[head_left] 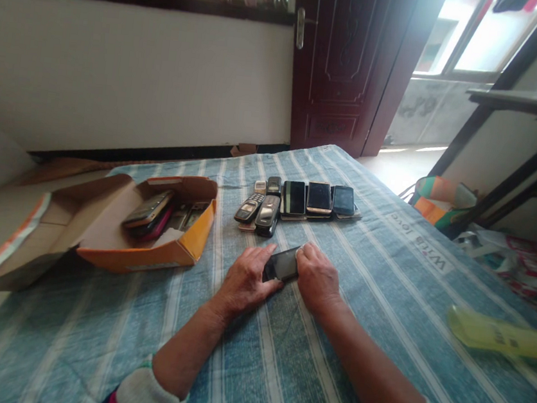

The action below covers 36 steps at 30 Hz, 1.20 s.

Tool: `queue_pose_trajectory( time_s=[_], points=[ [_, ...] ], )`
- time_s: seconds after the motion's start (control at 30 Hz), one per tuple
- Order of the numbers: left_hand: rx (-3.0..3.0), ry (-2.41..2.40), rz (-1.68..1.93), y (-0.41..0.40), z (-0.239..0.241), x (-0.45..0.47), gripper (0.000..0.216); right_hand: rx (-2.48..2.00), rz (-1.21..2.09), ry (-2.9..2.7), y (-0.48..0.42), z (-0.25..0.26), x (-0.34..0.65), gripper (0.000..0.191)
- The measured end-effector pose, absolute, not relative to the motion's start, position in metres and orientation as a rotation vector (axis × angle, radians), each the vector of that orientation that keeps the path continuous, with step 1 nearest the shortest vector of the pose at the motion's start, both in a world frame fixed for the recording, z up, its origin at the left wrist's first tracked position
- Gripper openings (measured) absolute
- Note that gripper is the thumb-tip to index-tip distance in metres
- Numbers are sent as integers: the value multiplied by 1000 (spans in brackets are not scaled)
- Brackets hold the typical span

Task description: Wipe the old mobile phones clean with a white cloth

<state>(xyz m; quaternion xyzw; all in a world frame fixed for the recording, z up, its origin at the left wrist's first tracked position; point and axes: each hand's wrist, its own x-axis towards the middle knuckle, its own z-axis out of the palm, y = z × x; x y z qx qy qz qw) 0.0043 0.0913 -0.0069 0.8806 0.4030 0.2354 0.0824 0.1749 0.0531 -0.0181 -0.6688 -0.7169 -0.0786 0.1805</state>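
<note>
A dark mobile phone (282, 264) lies tilted between my hands, its dark screen facing up. My left hand (246, 280) grips its left end, thumb along the near edge and fingers along the far one. My right hand (318, 277) is closed at the phone's right end. A bit of white, perhaps cloth or paper, shows at its fingertips, mostly hidden. Just beyond are several phones in stacks: keypad phones such as a silver-grey one (267, 214) on the left, and touchscreen phones such as a gold-rimmed one (320, 197) on the right.
An orange cardboard box (138, 263), lid folded open to the left, holds several more phones (148, 212). Blue striped cloth (360, 289) covers the surface. A translucent yellow object (500, 335) lies at the right. Beyond stand a dark red door (345, 61) and a dark-framed shelf (526, 105).
</note>
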Motion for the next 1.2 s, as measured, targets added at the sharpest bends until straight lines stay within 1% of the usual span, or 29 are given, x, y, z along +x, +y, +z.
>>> queue_pose_trajectory(
  time_s=[0.1,0.27,0.4,0.67,0.83,1.0,1.1,1.2],
  points=[
    [2649,1197,711,92,-9,4,63,-1816,-339,-2035,44,-25,166,27],
    [2661,1191,722,94,-11,3,56,-1706,-395,-2063,32,-27,151,25],
    [2655,1190,707,93,-10,2,57,-1705,-332,-2054,28,-25,151,24],
    [2621,1191,686,90,-6,4,63,-1865,-147,-2000,30,-17,169,27],
    [2621,1184,712,92,-8,4,59,-1711,-192,-2045,38,-23,157,27],
    [2594,1164,719,94,-8,3,59,-1482,-110,-2164,54,-22,146,26],
    [2592,1155,720,95,-8,3,58,-1446,-96,-2190,57,-19,146,27],
    [2603,1162,726,95,-10,2,57,-1500,-100,-2185,57,-16,150,25]
  ],
)
